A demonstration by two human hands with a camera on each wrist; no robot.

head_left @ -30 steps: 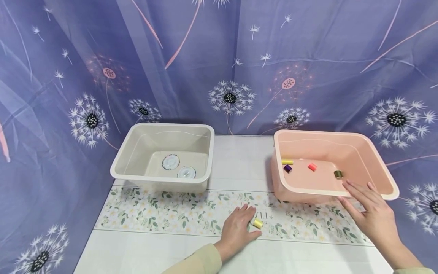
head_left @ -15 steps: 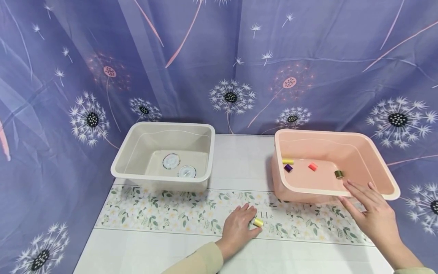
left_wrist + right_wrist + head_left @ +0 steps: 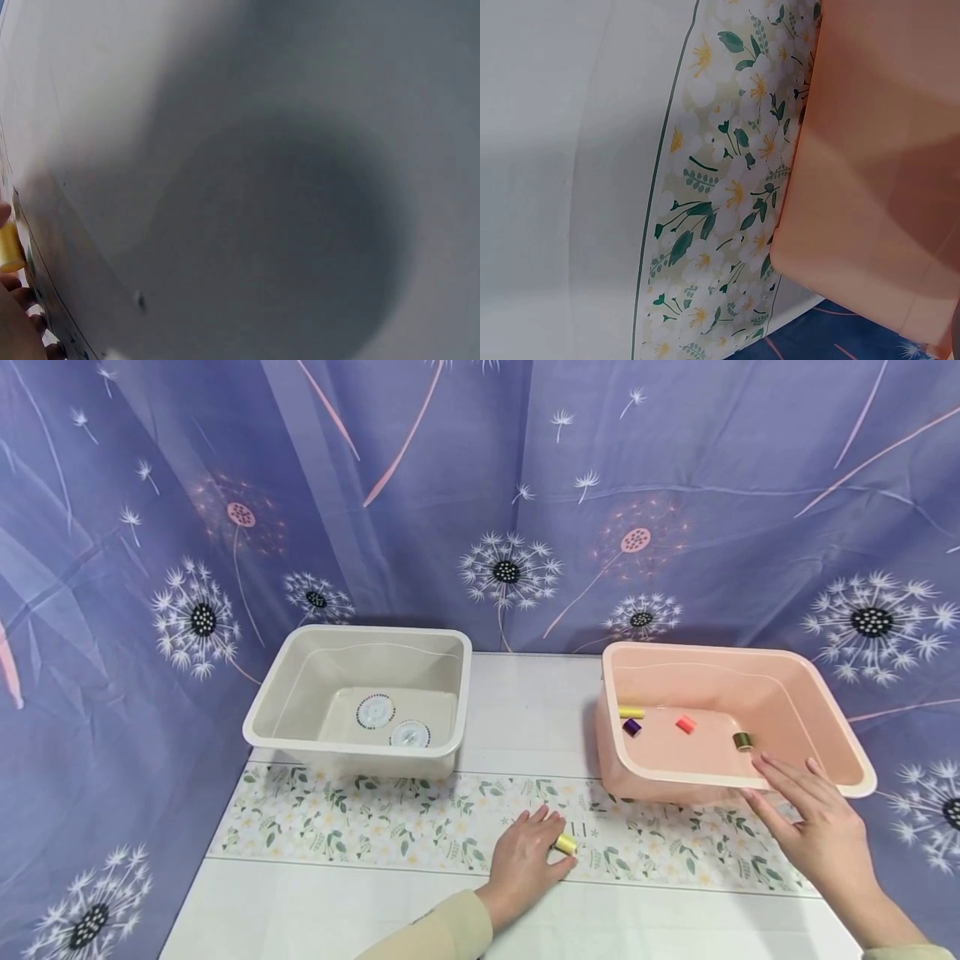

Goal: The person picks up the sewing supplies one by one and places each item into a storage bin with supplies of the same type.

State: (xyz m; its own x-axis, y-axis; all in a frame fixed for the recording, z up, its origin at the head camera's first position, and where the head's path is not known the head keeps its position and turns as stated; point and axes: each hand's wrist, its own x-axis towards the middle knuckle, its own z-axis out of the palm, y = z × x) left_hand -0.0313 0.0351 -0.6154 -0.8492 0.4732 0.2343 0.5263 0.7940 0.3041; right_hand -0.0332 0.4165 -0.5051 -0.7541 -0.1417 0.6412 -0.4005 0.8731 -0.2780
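Observation:
My left hand [image 3: 523, 862] lies low over the table, its thumb and index finger on either side of a yellow spool of thread [image 3: 566, 844], pinching it. At the edge of the left wrist view the yellow spool [image 3: 10, 249] shows between the thumb and the other fingers. Straight-fingered, my right hand [image 3: 817, 827] rests at the front rim of the pink basin [image 3: 675, 781] and holds nothing. Inside that basin lie a yellow spool [image 3: 631, 713], a purple spool [image 3: 632, 727], a red spool [image 3: 686, 724] and an olive-green spool [image 3: 742, 741].
A grey basin [image 3: 352, 747] stands at the left with two round pin wheels, one farther back [image 3: 376, 712] and one nearer [image 3: 410, 734]. A floral strip [image 3: 352, 818] crosses the white table [image 3: 322, 902]. Behind hangs a purple dandelion curtain [image 3: 420, 460].
My left hand has shifted slightly right and closed around the yellow spool, covering more of it. The right hand has stayed at the pink basin's rim.

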